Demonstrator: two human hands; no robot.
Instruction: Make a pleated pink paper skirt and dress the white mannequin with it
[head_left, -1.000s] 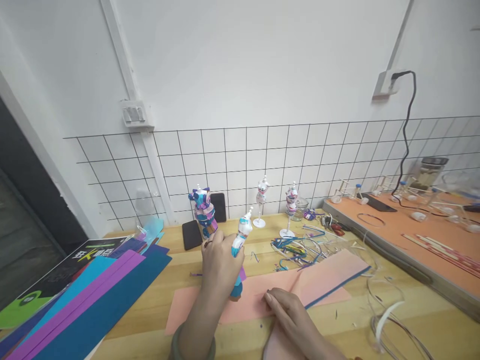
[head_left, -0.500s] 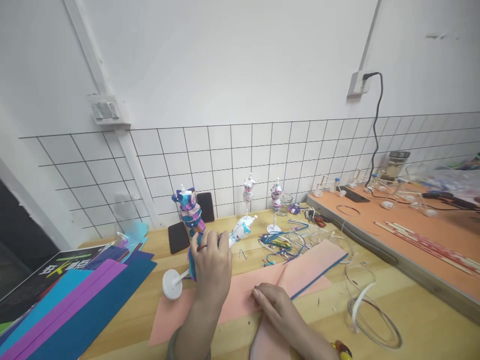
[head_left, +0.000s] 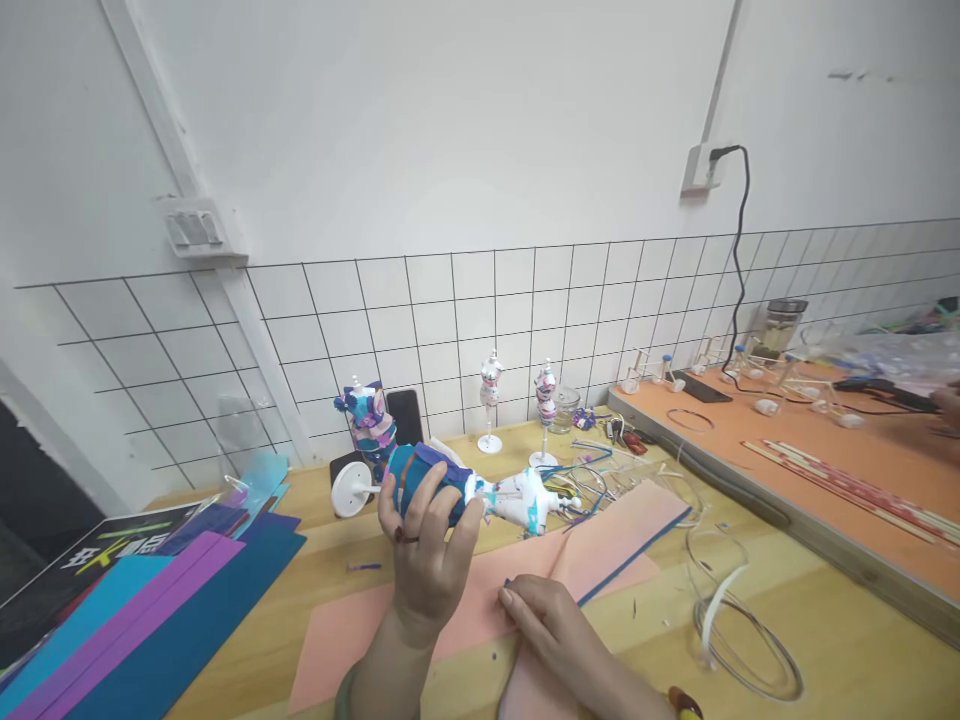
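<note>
My left hand (head_left: 431, 560) is closed around a small dress form (head_left: 521, 498), raised above the table and lying nearly sideways. Its white body with turquoise patches points right, its teal and purple skirt is partly behind my fingers, and its round white base sticks out to the left. My right hand (head_left: 551, 612) rests low over salmon-pink sheets (head_left: 337, 635), thumb and fingers pinched on a small dark blue piece whose tip barely shows. A dressed form (head_left: 369, 415) in blue and purple stands behind my left hand. Two white-based forms (head_left: 491, 385) (head_left: 546, 395) stand farther back.
Blue and purple sheets (head_left: 172, 610) are stacked at the left. Tangled strips and wires (head_left: 600, 475) lie right of centre, with a coiled band (head_left: 750, 640) nearer me. An orange-topped table (head_left: 817, 480) adjoins at the right, bearing sticks; part of another person's hand shows at its far edge.
My left hand has turned over and lifted the dress form, which has swung from slanting down to nearly level. A small purple strip now shows on the table. My right hand has stayed almost still.
</note>
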